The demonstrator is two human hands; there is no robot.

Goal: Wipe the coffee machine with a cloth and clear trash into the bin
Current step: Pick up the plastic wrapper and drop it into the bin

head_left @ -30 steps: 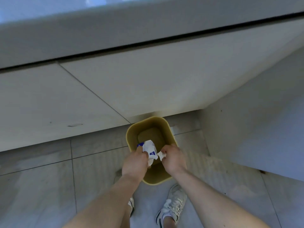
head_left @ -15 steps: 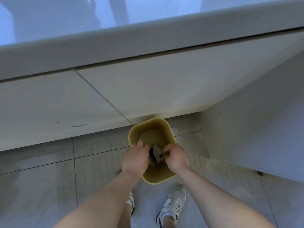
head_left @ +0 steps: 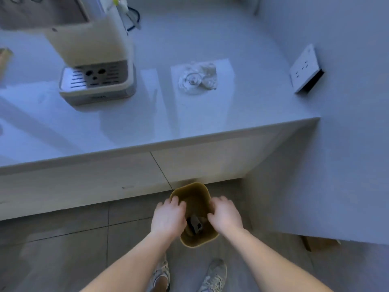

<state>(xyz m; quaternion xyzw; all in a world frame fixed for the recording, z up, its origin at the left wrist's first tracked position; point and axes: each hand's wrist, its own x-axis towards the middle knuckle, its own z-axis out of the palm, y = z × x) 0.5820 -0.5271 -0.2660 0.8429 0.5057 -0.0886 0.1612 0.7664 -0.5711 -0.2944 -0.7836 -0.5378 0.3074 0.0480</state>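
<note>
A yellow bin (head_left: 190, 191) stands on the floor against the counter's base. Crumpled trash (head_left: 194, 225) lies inside it, dark in the shadow. My left hand (head_left: 168, 218) hovers over the bin's left rim and my right hand (head_left: 226, 216) over its right rim; both are empty, fingers loosely curled and apart. On the counter the cream coffee machine (head_left: 94, 60) stands at the left. A crumpled white cloth (head_left: 197, 77) lies to its right.
The grey countertop (head_left: 210, 127) ends at a wall on the right, where a white socket plate (head_left: 305, 69) is mounted. My shoes (head_left: 212, 275) stand on the tiled floor just behind the bin. A cable (head_left: 134, 17) runs behind the machine.
The trash has dropped from my hands into the bin and both hands have let go. My view has tilted up, bringing the countertop, coffee machine and cloth into sight.
</note>
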